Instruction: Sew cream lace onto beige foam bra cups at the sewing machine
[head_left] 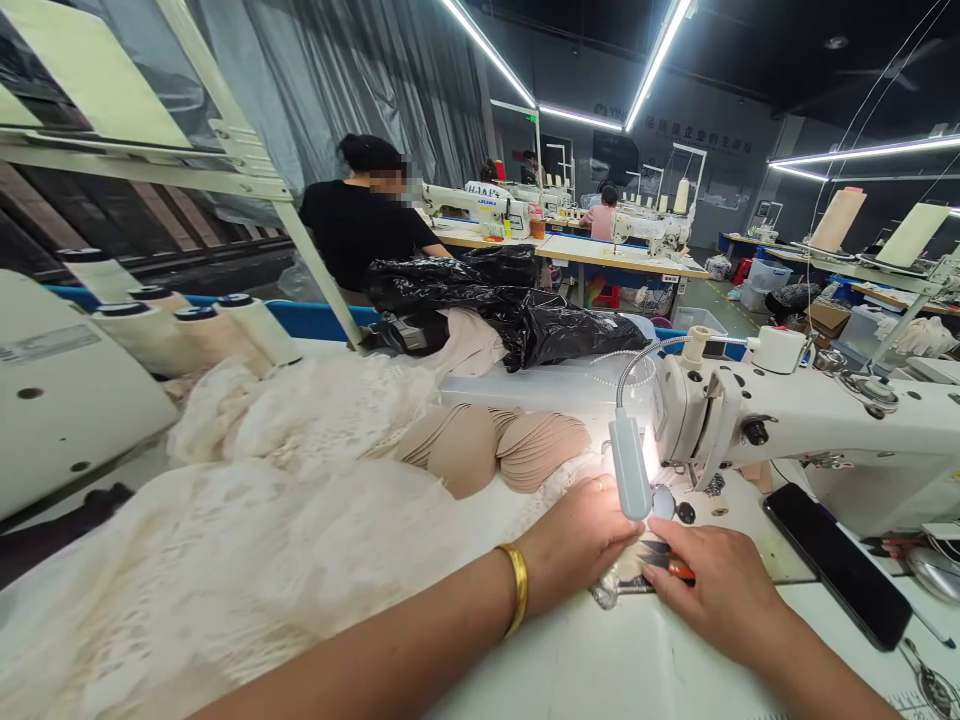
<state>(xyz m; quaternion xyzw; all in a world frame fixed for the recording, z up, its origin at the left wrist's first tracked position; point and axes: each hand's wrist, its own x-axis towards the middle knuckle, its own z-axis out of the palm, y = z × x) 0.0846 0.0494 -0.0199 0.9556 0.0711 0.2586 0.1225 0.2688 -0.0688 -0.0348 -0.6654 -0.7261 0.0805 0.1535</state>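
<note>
My left hand (581, 545), with a gold bangle at the wrist, is closed on a piece of cream lace fabric (559, 485) beside the sewing machine's needle area. A grey lamp head (631, 470) hides part of its fingers. Close by on the right, my right hand (720, 580) has thumb and forefinger around thread snips (679, 568) with an orange handle and dark blades pointing left. The white sewing machine (780, 410) stands just beyond both hands. Exactly where the fabric meets the needle is hidden.
Cream lace (262, 570) is heaped across the left of the table. Stacked beige bra cups (540, 450) lie behind my left hand. A black phone (836, 565) rests right of my right hand. Thread cones (255, 325) and a black plastic bag (555, 320) stand farther back; a co-worker (360, 220) sits beyond.
</note>
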